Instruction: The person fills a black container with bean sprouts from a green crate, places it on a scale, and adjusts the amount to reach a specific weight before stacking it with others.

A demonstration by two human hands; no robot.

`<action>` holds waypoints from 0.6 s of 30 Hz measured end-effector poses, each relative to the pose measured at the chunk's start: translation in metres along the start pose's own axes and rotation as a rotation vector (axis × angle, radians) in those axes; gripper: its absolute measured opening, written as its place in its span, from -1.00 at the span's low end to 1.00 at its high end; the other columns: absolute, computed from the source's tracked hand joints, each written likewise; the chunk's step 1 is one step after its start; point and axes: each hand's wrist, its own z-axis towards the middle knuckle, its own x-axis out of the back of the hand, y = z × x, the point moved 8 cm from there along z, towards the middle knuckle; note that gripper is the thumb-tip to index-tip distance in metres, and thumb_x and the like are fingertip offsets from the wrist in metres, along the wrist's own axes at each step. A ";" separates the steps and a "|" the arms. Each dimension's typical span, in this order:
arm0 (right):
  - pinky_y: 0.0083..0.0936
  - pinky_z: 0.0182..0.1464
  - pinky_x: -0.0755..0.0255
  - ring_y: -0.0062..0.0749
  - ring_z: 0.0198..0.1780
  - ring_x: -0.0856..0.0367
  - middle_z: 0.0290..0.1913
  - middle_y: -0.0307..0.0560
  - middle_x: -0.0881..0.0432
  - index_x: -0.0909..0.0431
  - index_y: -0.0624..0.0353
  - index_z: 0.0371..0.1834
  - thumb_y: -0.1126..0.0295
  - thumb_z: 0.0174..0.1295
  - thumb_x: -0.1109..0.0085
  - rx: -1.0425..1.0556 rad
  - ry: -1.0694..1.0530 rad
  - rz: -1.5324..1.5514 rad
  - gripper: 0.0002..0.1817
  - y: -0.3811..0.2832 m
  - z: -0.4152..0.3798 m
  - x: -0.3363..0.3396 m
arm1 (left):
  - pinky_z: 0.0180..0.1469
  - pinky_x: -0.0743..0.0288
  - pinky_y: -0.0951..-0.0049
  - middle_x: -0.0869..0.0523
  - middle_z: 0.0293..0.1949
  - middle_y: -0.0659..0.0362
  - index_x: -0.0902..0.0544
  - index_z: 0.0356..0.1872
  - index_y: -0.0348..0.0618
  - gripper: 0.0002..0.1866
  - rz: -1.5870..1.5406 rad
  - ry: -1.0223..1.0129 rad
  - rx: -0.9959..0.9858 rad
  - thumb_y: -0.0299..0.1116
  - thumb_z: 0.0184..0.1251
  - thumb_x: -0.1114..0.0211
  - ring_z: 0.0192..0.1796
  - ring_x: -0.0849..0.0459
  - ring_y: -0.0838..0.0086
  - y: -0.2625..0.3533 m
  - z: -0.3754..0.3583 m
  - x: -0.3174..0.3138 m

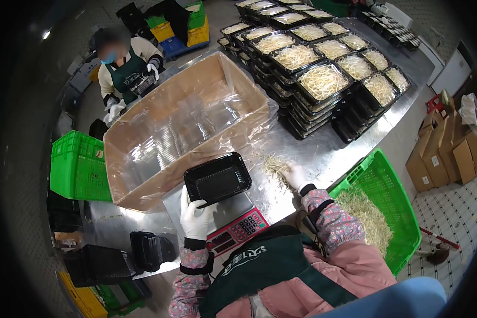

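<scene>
My left hand [196,217], in a white glove, grips the near left edge of a black plastic tray [217,179]. The tray is tilted and has nothing in it. Below it sits a red-framed digital scale [241,230] with a metal plate. My right hand [297,176], also gloved, is on the steel table with its fingers closed on some bean sprouts [274,164] from a small loose heap. Close to my right forearm stands a green crate [392,199] holding a mass of sprouts [363,214].
A large cardboard box [143,191] lined with plastic holds clear lids [169,140]. Stacks of sprout-filled trays [323,82] cover the far table. Black trays [98,263] lie at the left. Across the box, a co-worker [127,74] holds a black tray.
</scene>
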 end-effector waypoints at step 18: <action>-0.21 0.22 -0.45 0.02 0.16 -0.57 0.17 0.14 -0.58 -0.46 0.09 0.32 0.10 0.05 -0.44 0.865 -0.520 -0.014 -0.27 -0.254 -0.011 0.037 | 0.14 -0.54 0.40 -0.48 0.33 -0.16 -0.64 -0.41 -0.23 -0.79 -0.136 -0.124 -0.042 -0.58 -0.03 -0.54 0.20 -0.63 0.20 0.004 -0.011 -0.046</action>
